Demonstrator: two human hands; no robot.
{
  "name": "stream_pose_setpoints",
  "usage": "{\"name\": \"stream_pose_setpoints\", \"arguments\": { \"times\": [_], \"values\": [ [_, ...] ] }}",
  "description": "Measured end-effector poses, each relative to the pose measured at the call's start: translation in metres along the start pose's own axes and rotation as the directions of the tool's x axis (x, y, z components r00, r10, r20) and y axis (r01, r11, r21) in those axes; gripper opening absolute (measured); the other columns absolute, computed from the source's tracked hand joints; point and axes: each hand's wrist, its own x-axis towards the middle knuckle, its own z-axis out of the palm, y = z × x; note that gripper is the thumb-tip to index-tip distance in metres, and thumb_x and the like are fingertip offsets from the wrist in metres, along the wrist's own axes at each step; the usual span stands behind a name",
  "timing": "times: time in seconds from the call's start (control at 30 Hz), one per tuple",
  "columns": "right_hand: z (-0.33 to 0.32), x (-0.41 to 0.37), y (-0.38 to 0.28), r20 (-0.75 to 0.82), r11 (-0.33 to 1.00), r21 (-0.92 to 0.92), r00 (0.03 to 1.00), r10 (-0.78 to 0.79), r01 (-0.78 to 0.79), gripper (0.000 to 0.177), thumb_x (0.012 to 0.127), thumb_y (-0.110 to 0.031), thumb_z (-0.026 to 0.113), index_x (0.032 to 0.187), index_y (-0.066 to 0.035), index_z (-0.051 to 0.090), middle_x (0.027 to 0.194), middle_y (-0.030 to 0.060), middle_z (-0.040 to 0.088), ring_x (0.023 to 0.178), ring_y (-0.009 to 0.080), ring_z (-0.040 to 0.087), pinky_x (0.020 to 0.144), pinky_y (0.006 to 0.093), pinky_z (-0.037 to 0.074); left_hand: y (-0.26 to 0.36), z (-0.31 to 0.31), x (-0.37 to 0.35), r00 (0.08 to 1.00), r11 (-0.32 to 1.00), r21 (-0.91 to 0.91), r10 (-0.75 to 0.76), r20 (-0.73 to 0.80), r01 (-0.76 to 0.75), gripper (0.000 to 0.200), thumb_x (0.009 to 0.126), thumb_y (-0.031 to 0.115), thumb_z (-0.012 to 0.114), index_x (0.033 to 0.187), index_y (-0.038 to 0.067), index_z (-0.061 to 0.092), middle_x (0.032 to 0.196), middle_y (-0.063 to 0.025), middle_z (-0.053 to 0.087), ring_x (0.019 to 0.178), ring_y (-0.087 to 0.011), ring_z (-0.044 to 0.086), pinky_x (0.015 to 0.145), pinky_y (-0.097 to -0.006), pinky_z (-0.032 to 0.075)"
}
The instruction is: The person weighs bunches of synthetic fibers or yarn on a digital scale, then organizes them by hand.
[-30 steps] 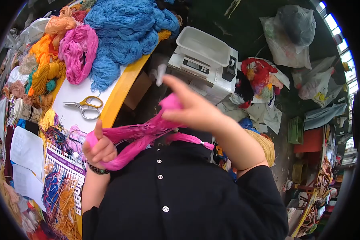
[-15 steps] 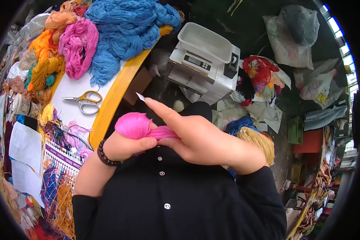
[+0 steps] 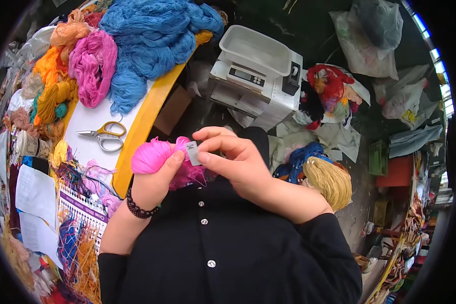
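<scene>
My left hand (image 3: 156, 186) is closed round a bright pink skein of thread (image 3: 151, 156), its thumb pressing on the narrow part. The rounded end of the skein bulges out on the left, and loose strands hang below on the right. Between thumb and fingertips, my right hand (image 3: 238, 159) pinches a small whitish label (image 3: 193, 153) with dark printed characters, too small to read surely. The label lies against the skein's gathered part, beside my left thumb. Scissors (image 3: 106, 136) with one yellow and one grey handle lie on the white table to the left.
The yellow-edged table (image 3: 148, 109) carries a large blue yarn heap (image 3: 152, 35), a pink hank (image 3: 92, 68) and a thread colour card (image 3: 81, 206). Ahead stands a weighing scale (image 3: 245, 76) with a white tray. Beige skeins (image 3: 328, 182) lie at my right, bagged goods (image 3: 367, 40) beyond.
My right hand has let go of the skein's tail and drawn back, its fingers now curled. The label, earlier at a right fingertip, is now against the skein. My left hand shifted slightly left.
</scene>
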Motion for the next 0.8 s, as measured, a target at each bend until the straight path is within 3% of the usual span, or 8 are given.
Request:
{"name": "stream_pose_setpoints", "arguments": {
  "times": [0.07,0.17,0.27,0.33,0.47,0.57,0.7,0.8],
  "values": [
    [0.001,0.006,0.008,-0.024,1.000,-0.016,1.000,0.002,-0.002,0.012,0.080,-0.011,0.069,0.091,-0.004,0.068,0.114,0.0070,0.056,0.108,0.0172,0.050,0.094,0.0313,0.037,-0.002,0.000,0.001,1.000,0.998,-0.056,-0.013,-0.004,0.012,0.021,0.092,0.016,0.058,0.103,0.000,0.064,0.083,-0.0005,0.063,0.076,-0.0071,0.057,0.068,-0.0228,0.045],
    [-0.001,0.011,0.012,-0.018,0.828,-0.508,0.958,-0.288,0.239,0.020,0.075,-0.014,0.071,0.093,-0.007,0.068,0.115,0.0102,0.057,0.108,0.0240,0.052,0.094,0.0347,0.039,-0.001,-0.002,0.001,0.998,0.995,-0.081,-0.050,0.030,0.052,0.021,0.092,0.016,0.058,0.103,0.000,0.064,0.082,0.0000,0.062,0.075,-0.0065,0.056,0.066,-0.0220,0.045],
    [-0.006,0.018,0.002,0.195,0.656,-0.645,0.915,-0.354,0.391,0.046,0.084,-0.016,0.066,0.124,-0.003,0.051,0.117,0.0118,0.056,0.110,0.0193,0.053,0.094,0.0302,0.039,0.005,-0.001,-0.001,0.999,0.996,-0.078,-0.052,0.009,0.052,0.019,0.092,0.015,0.058,0.100,0.000,0.064,0.080,0.0005,0.062,0.074,-0.0061,0.056,0.065,-0.0219,0.044],
    [-0.009,0.024,0.003,0.286,0.954,-0.290,0.958,0.008,0.078,0.059,0.090,-0.024,0.060,0.138,-0.003,0.031,0.115,0.0109,0.056,0.102,0.0152,0.054,0.087,0.0271,0.041,0.006,-0.006,0.000,0.999,0.999,-0.039,-0.033,0.041,0.035,0.016,0.091,0.015,0.059,0.096,0.000,0.065,0.079,0.0003,0.062,0.072,-0.0068,0.056,0.064,-0.0229,0.045],
    [-0.009,0.029,-0.009,0.389,0.924,-0.218,0.841,0.377,-0.313,0.056,0.093,-0.044,0.051,0.130,-0.003,0.039,0.072,0.0004,0.051,0.067,0.0064,0.046,0.059,0.0232,0.039,0.016,-0.012,0.001,0.995,0.999,0.047,-0.023,0.100,0.018,0.014,0.090,0.013,0.060,0.093,0.001,0.065,0.078,-0.0005,0.062,0.071,-0.0079,0.057,0.064,-0.0241,0.045],
    [-0.009,0.028,-0.005,0.365,0.891,-0.365,0.838,0.405,-0.271,0.041,0.094,-0.044,0.050,0.098,-0.004,0.055,0.071,-0.0019,0.050,0.063,0.0053,0.042,0.057,0.0227,0.037,0.020,-0.015,0.001,0.987,0.996,0.052,-0.084,0.134,0.077,0.012,0.090,0.012,0.060,0.090,0.001,0.064,0.076,-0.0013,0.062,0.070,-0.0090,0.057,0.064,-0.0251,0.046],
    [-0.007,0.028,-0.021,0.440,0.813,-0.481,0.712,0.547,-0.328,0.030,0.096,-0.031,0.051,0.088,-0.003,0.059,0.071,-0.0015,0.053,0.064,0.0054,0.044,0.060,0.0229,0.039,0.024,-0.016,0.001,0.978,0.992,0.128,-0.048,0.202,0.023,0.014,0.090,0.013,0.059,0.085,0.000,0.064,0.072,-0.0013,0.061,0.066,-0.0094,0.056,0.061,-0.0247,0.045],
    [-0.003,0.016,-0.014,0.482,0.665,-0.658,0.876,0.011,0.354,0.013,0.088,-0.019,0.058,0.087,-0.006,0.059,0.073,0.0088,0.058,0.063,0.0228,0.057,0.059,0.0328,0.046,0.033,-0.016,0.000,0.951,0.981,0.016,-0.193,0.241,0.195,0.018,0.091,0.015,0.057,0.080,0.002,0.062,0.066,-0.0001,0.057,0.057,-0.0078,0.051,0.052,-0.0226,0.039]
  ]
}}
